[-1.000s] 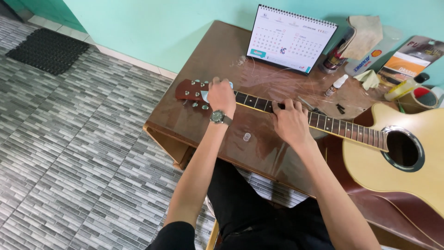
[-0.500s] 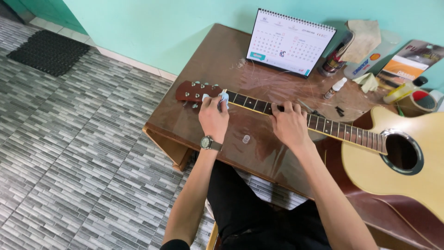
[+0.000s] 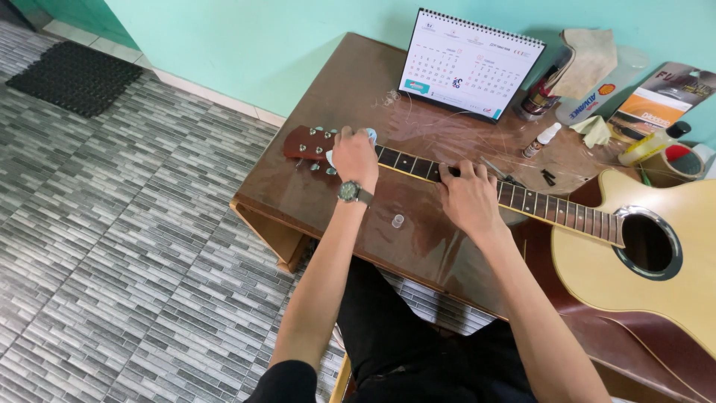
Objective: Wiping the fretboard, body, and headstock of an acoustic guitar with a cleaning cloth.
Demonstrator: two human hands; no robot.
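Note:
An acoustic guitar [image 3: 656, 261] lies flat across a brown table [image 3: 313, 186], headstock [image 3: 306, 143] to the left, pale body to the right. My left hand [image 3: 354, 155], with a wristwatch on the wrist, rests on the headstock by the tuning pegs and seems to hold a small light blue tool [image 3: 370, 135] there. My right hand [image 3: 466, 198] presses down on the neck [image 3: 552, 209] about midway, fingers curled over the fretboard. Loose strings curl over the table behind the neck.
A desk calendar [image 3: 470, 63] stands at the table's back. Beside it lie a cloth [image 3: 589, 52], a small dropper bottle [image 3: 541, 139], a yellow bottle [image 3: 652, 143], a tape roll [image 3: 682, 160] and booklets. A doormat [image 3: 71, 75] lies on the tiled floor, far left.
My left hand shifted slightly along the headstock near the pegs. The right hand stays pressed on the neck. The guitar has not moved.

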